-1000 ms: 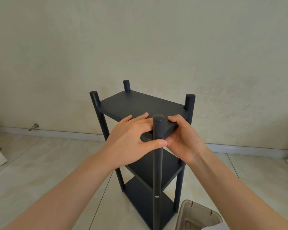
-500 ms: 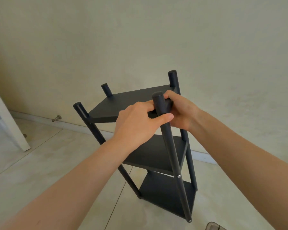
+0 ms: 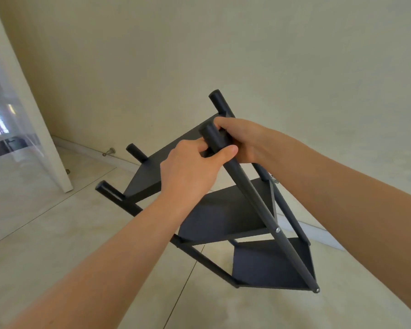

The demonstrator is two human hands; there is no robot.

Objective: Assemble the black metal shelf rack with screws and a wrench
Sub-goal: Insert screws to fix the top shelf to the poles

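A plain cream wall (image 3: 223, 55) and a pale tiled floor (image 3: 45, 233) fill most of the view, with a white door frame (image 3: 33, 129) at the left edge. In front of them the black metal shelf rack (image 3: 223, 214) leans at a steep slant, its top up and to the left and its feet out to the right. Whether any foot touches the floor cannot be told. The rack looks close to finished: the top shelf (image 3: 157, 167), middle shelf (image 3: 226, 224) and bottom shelf (image 3: 266, 267) all sit between four posts. No wrench or spare screws are in sight, so what is left is probably checking or tightening joints, perhaps the top corner hidden under the grip. Both forearms reach up from the bottom of the view and meet at the head of the near post (image 3: 254, 198). The left hand (image 3: 190, 172) grasps it, thumb laid across the front of the post and fingers curled in behind. The right hand (image 3: 244, 138) grips the top shelf's corner from the other side, fingers curled over it just beside the post's cap. Lower on that post a silver screw head (image 3: 277, 230) shows at the middle shelf, and a second screw (image 3: 317, 290) at its foot.
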